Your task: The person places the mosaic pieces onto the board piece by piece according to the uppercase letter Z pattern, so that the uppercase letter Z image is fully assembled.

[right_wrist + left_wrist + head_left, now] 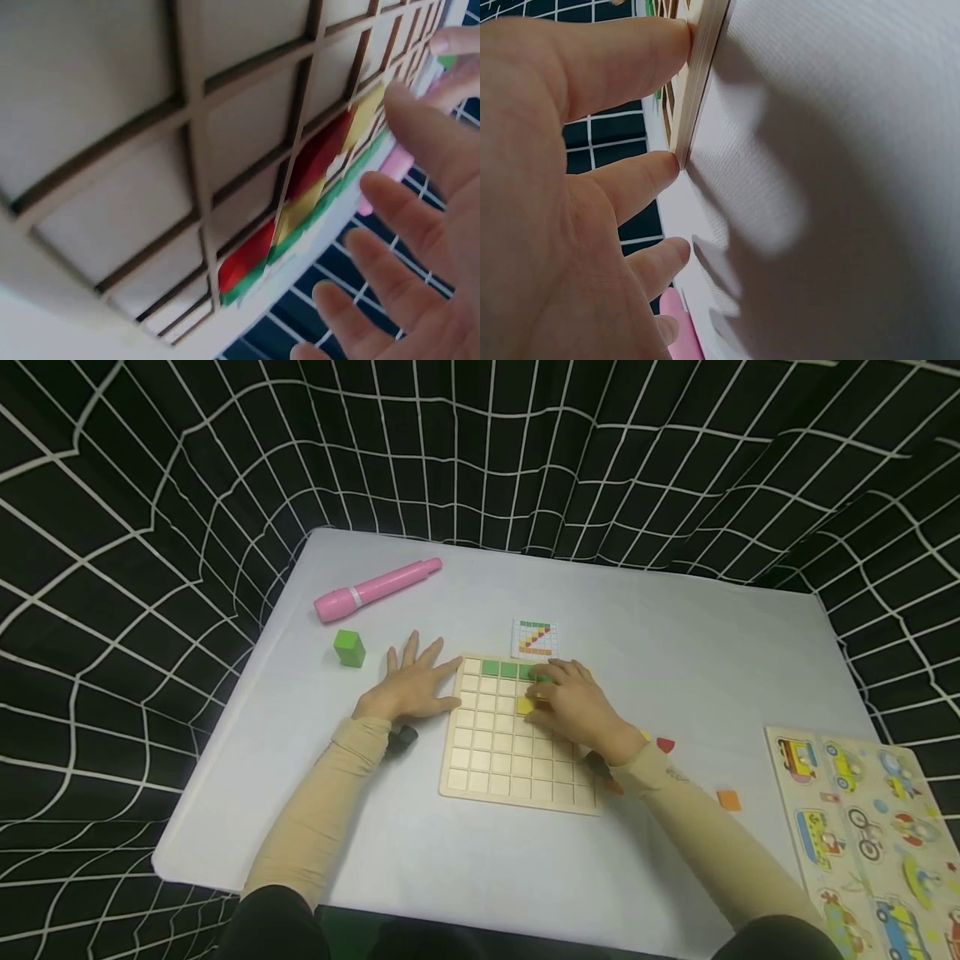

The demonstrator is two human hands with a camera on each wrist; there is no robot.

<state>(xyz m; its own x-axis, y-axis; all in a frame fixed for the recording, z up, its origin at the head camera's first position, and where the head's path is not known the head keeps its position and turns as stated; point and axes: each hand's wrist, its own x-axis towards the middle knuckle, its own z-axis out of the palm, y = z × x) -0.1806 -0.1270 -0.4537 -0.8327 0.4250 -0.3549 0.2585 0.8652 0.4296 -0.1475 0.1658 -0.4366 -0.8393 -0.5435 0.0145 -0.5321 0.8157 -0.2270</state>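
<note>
A wooden grid board (480, 760) lies in front of me on the white table. Green tiles (499, 669) run along its far row. Beneath my right hand (576, 702) is a yellow tile (524, 705); in the right wrist view the thumb is right at this tile, the other fingers spread apart from it. Red tiles (319, 154) and another yellow tile (300, 217) sit in the cells nearby, hidden by the hand in the head view. My left hand (405, 689) is spread, with thumb and a fingertip touching the board's left edge.
A small pattern card (535, 639) lies behind the board. A pink flashlight-shaped object (378, 587) and a green block (349, 647) are at the left. Rightward are a red piece (665, 745), an orange tile (728, 800) and a vehicle picture puzzle (855, 802).
</note>
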